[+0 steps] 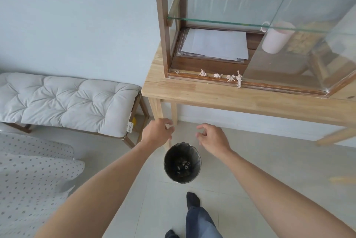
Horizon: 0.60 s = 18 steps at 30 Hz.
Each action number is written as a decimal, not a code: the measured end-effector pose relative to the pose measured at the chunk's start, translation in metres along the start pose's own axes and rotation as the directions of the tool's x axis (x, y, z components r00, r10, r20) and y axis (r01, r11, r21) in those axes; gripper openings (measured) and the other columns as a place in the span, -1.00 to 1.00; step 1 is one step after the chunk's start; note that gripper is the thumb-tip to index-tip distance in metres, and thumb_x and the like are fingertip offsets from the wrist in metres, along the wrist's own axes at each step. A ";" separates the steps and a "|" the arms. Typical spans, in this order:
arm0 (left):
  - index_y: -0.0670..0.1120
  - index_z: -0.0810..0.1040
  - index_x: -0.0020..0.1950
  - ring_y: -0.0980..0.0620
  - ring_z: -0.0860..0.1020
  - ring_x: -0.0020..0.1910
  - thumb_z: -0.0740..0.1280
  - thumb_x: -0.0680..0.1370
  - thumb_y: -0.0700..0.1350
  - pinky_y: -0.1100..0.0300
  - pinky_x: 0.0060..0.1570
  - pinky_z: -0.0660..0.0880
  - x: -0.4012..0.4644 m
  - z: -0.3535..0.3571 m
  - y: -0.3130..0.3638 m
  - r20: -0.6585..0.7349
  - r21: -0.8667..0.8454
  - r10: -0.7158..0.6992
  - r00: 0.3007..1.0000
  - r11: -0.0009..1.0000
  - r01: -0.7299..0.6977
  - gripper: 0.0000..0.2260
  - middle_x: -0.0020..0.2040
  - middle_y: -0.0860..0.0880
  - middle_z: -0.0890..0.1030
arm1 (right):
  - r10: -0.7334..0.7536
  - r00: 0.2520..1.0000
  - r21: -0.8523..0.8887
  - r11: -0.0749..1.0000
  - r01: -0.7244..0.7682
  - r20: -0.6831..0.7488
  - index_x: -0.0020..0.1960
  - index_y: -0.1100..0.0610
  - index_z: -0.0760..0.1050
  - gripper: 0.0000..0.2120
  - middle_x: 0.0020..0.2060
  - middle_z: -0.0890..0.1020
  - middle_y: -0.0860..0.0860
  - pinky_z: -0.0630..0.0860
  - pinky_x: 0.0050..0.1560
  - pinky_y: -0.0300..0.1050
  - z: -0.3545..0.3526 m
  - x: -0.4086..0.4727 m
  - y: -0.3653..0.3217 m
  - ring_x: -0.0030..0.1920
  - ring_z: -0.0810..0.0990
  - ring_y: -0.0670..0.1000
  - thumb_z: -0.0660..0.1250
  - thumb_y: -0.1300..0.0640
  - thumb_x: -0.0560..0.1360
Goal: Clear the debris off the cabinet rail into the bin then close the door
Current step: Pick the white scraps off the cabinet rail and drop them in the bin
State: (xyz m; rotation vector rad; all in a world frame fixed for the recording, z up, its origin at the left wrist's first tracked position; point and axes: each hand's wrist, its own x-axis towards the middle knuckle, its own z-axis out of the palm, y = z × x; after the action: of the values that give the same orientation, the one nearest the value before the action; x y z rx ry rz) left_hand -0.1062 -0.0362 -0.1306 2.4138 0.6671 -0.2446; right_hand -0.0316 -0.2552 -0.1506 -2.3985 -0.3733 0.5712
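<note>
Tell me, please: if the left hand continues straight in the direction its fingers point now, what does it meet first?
Probably the table leg. The left hand is empty, fingers loosely curled, pointing up and forward just below that leg. Depth is unclear, so it might pass beside it.

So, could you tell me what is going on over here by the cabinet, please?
A person stands over a small round black-lined bin on the floor, the left hand and right hand both empty above it. Several crumpled white paper scraps lie on the wooden bottom rail of the glass-fronted wooden cabinet. Its sliding glass door is partly open. The bin already holds some scraps.
</note>
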 end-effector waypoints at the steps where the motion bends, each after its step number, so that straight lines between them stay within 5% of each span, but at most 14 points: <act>1: 0.08 0.65 0.40 0.25 0.58 -0.38 0.36 0.70 0.07 0.31 -0.46 0.37 -0.001 -0.008 0.004 -0.015 -0.017 0.012 1.000 1.000 -0.012 -0.72 -0.27 0.15 0.74 | -0.016 1.000 0.006 1.000 0.016 -0.019 0.32 -0.05 0.66 -0.72 -0.24 0.73 -0.08 0.60 -0.04 -0.06 -0.006 -0.002 -0.005 -0.20 0.70 -0.03 0.39 -0.03 0.64; 7: 0.07 0.66 0.36 0.14 0.67 -0.18 0.35 0.69 0.08 0.15 -0.20 0.58 -0.008 -0.061 0.033 -0.154 -0.060 0.083 0.985 0.994 -0.094 -0.72 -0.31 0.15 0.73 | -0.074 0.987 0.061 0.995 0.083 -0.142 0.33 -0.03 0.65 -0.72 -0.24 0.74 -0.06 0.65 -0.02 0.00 -0.048 -0.008 -0.040 -0.18 0.71 -0.01 0.39 -0.03 0.65; 11: 0.08 0.67 0.34 0.12 0.61 -0.28 0.35 0.68 0.07 0.04 -0.05 0.68 -0.001 -0.088 0.051 -0.209 -0.066 0.133 0.969 0.986 -0.150 -0.74 -0.30 0.12 0.75 | -0.112 0.969 0.076 0.988 0.131 -0.218 0.30 -0.01 0.66 -0.75 -0.34 0.72 -0.11 0.64 -0.08 -0.05 -0.075 -0.004 -0.059 -0.30 0.69 -0.12 0.41 0.01 0.65; 14: 0.09 0.67 0.35 0.04 0.65 -0.17 0.36 0.67 0.07 0.00 0.02 0.67 0.008 -0.102 0.064 -0.226 -0.077 0.147 0.963 0.983 -0.168 -0.73 -0.30 0.12 0.75 | -0.121 0.961 0.064 0.988 0.141 -0.250 0.28 -0.02 0.67 -0.76 -0.35 0.72 -0.11 0.62 -0.15 -0.05 -0.091 0.006 -0.069 -0.37 0.64 -0.12 0.40 0.03 0.63; 18: 0.13 0.64 0.40 0.04 0.68 -0.04 0.36 0.67 0.11 0.02 0.05 0.66 0.025 -0.110 0.081 -0.256 -0.077 0.148 0.955 0.982 -0.173 -0.69 -0.29 0.13 0.75 | -0.128 0.956 0.046 0.988 0.145 -0.264 0.27 -0.06 0.67 -0.73 -0.18 0.77 -0.05 0.67 -0.03 0.04 -0.108 0.027 -0.084 -0.20 0.70 0.04 0.39 -0.08 0.62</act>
State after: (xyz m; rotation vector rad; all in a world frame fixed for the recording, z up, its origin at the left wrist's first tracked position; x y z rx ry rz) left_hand -0.0410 -0.0148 -0.0100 2.4078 0.5721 0.1595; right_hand 0.0339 -0.2371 -0.0288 -2.3255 -0.3941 0.1979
